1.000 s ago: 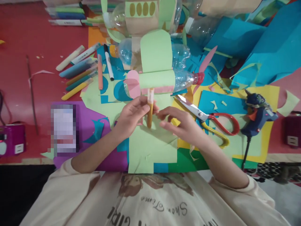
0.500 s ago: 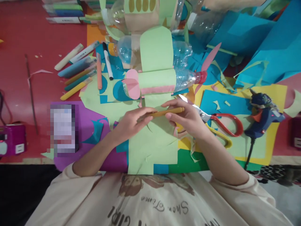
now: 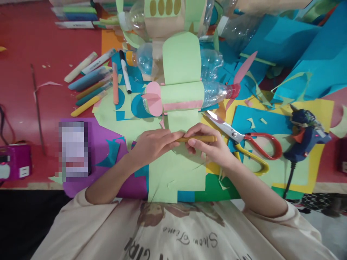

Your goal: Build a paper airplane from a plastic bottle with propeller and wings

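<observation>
A mustard-brown marker point(image 3: 202, 138) lies level between my two hands, over light green paper point(image 3: 176, 173). My left hand point(image 3: 155, 144) is closed around its left end and hides that end. My right hand point(image 3: 208, 144) pinches the marker farther right between thumb and fingers, and the tip at the right sticks out. Just beyond the hands lies a plastic bottle point(image 3: 214, 94) with a red cap, wrapped in green and pink paper, with pink paper pieces at its left end. Scissors point(image 3: 235, 135) with red and yellow handles lie beside my right hand.
Several markers point(image 3: 89, 83) lie at the left, above a phone point(image 3: 74, 150) on purple paper. A blue glue gun point(image 3: 305, 139) rests at the right. More bottles point(image 3: 148, 57) and blue paper sheets point(image 3: 282, 39) fill the back. Paper scraps are scattered about.
My hands have drawn closer together and slightly nearer to me on the marker. My right fingers have curled in more around it, and more of the scissors shows.
</observation>
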Available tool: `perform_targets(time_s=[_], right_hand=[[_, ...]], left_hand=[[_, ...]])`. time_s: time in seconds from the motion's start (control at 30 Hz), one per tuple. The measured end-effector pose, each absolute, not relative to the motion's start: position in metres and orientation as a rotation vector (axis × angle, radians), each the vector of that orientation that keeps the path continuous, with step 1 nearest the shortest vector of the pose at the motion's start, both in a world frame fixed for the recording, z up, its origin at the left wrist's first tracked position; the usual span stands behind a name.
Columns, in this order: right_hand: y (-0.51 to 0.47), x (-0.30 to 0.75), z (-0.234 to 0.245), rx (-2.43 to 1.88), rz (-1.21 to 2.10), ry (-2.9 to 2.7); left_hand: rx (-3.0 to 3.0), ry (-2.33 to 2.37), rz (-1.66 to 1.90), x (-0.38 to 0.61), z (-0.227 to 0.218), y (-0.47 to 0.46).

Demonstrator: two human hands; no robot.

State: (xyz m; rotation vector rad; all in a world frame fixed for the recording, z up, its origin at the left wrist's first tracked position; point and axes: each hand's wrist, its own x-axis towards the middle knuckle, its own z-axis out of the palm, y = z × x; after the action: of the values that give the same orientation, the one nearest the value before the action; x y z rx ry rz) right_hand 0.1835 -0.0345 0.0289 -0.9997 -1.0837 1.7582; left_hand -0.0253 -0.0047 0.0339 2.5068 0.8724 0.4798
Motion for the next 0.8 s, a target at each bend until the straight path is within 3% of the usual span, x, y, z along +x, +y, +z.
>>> perform_targets(time_s=[0.2, 0.5, 0.6, 0.7, 0.8], right_hand=[[-0.026, 0.188, 0.030, -1.086, 1.484, -0.839], [-0.019, 0.191, 0.031, -1.200, 1.378, -0.768], [-0.018, 0.192, 0.031, -1.215, 1.380, -0.730], [-0.017, 0.193, 0.030, -1.251, 1.312, -0.640], [-0.016, 0.195, 0.029, -1.251, 1.272, -0.603]], left_hand=[[2.419, 1.234, 0.718, -0.054, 0.042, 0.009], [2.410, 1.953, 0.559, -0.074, 0.038, 0.024], [2.412, 1.851, 0.775, -0.074, 0.041, 0.021], [2.602, 1.443, 1.039, -0.065, 0.043, 0.014], [2.789, 1.057, 0.834, -0.047, 0.041, 0.005]])
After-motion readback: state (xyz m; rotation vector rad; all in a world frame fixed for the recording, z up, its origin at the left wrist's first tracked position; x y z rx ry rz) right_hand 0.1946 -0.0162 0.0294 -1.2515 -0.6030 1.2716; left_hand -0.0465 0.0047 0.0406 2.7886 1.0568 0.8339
